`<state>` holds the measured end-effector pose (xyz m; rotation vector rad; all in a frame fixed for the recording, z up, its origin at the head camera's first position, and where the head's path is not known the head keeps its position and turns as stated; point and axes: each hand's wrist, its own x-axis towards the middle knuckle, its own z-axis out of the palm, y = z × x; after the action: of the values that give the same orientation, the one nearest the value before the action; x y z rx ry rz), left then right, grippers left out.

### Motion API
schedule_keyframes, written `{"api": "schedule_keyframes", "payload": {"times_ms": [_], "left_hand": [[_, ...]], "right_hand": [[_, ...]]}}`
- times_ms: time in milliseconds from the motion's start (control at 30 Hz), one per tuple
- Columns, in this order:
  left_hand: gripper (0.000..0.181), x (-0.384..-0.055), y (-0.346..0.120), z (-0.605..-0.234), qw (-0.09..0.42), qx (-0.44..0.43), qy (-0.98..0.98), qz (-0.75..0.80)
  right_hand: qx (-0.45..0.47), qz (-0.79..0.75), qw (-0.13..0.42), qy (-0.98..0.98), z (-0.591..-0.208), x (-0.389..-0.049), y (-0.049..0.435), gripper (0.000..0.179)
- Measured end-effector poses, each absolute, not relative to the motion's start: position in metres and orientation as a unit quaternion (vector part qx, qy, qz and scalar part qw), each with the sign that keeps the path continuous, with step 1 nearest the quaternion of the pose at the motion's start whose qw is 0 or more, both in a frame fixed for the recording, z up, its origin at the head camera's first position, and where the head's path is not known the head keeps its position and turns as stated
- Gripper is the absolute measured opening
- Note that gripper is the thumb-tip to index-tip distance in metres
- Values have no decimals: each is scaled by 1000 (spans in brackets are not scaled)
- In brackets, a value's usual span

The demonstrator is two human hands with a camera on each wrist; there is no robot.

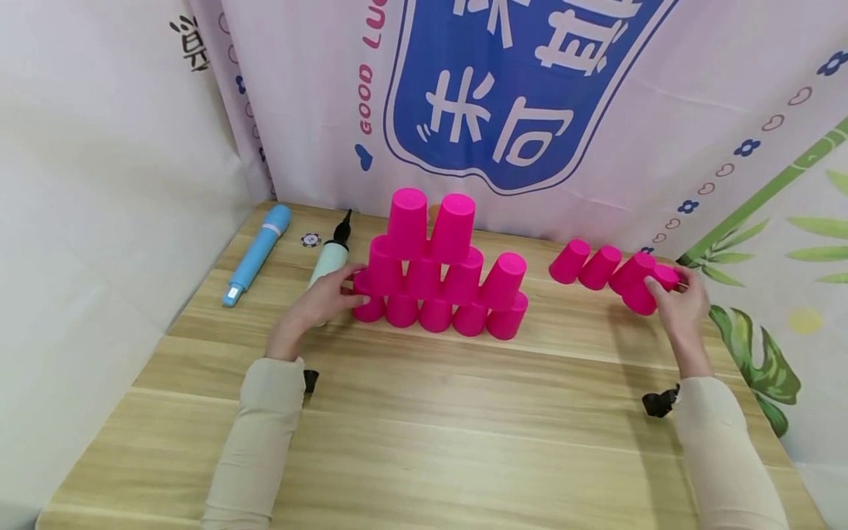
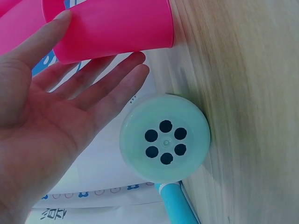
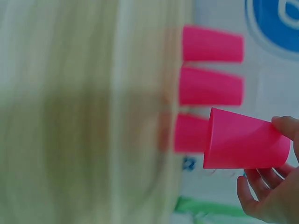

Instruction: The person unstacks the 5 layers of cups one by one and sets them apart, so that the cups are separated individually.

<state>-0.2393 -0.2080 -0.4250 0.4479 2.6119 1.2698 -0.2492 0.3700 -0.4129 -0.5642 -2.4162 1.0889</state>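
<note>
Pink cups stand upside down in a stacked wall (image 1: 435, 313) of three rows, with two cups (image 1: 453, 228) on the top row. At the wall's left end, the left hand (image 1: 324, 298) touches the bottom cup (image 2: 114, 30); its thumb lies along one side and its fingers extend, fairly straight, along the other. To the right, the right hand (image 1: 684, 305) holds a pink cup (image 3: 247, 140) by its closed end, between thumb and fingers, mouth down and raised above the table. Beside it stand three inverted pink cups (image 1: 600, 267) in a row.
A pale green hand pump (image 1: 329, 259) with a black nozzle lies left of the wall, close to the left hand. Farther left are a blue stick-shaped object (image 1: 258, 254) and a small round chip (image 1: 310, 240). Printed cloth (image 1: 311, 96) hangs behind the wooden table (image 1: 464, 442).
</note>
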Motion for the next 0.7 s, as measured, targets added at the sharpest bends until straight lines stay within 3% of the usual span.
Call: {"api": "schedule_keyframes", "payload": {"times_ms": [300,700], "left_hand": [[64,-237,-207,-424,103,154,883,431],[64,-238,-206,-425,104,152,881,436]], "right_hand": [[-252,375,170,-876,-435,-255,405,66],[-251,384,189,-868,-442,-272,413,69]]}}
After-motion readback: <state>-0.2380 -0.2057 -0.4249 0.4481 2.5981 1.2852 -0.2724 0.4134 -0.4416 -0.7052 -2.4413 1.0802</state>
